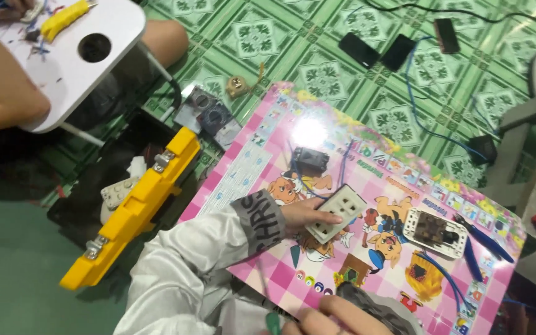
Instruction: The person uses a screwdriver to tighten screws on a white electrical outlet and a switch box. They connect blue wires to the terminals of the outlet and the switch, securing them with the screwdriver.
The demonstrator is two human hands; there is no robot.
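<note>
— Holding anything in that left hand (pixel 302 214)?

— Yes. My left hand is closed on a white socket faceplate (pixel 336 213), thumb on top and fingers curled under its near edge. It lies tilted on the pink cartoon board (pixel 249 167), about the middle of it. My forearm comes in from the lower left in a shiny pale sleeve (pixel 187 273) with a grey ribbed cuff.

— And the right hand?

— My right hand (pixel 333 313) sits at the bottom edge of the view, knuckles up, fingers bent round a thin tool with a green tip (pixel 272 322). I cannot tell how tightly it grips; most of the hand is cut off.

— What holds what around you?

— A black tray (pixel 125 155) on the floor to my left has white plastic parts (pixel 119 192) in it, and a long yellow plastic bar (pixel 134 214) with metal screw terminals lies across its edge. On the board, a second socket body (pixel 434 232) lies right of the faceplate, its dark insides showing, with blue-handled pliers (pixel 482 245) just beside it and blue wires (pixel 445 276) below. A small dark module (pixel 310 160) lies farther up the board.

— Surfaces?

— The board is glossy, catching glare. The floor (pixel 317 68) is green patterned tile. Another person's arm (pixel 1 93) rests against a white table (pixel 69 68) at upper left.
</note>
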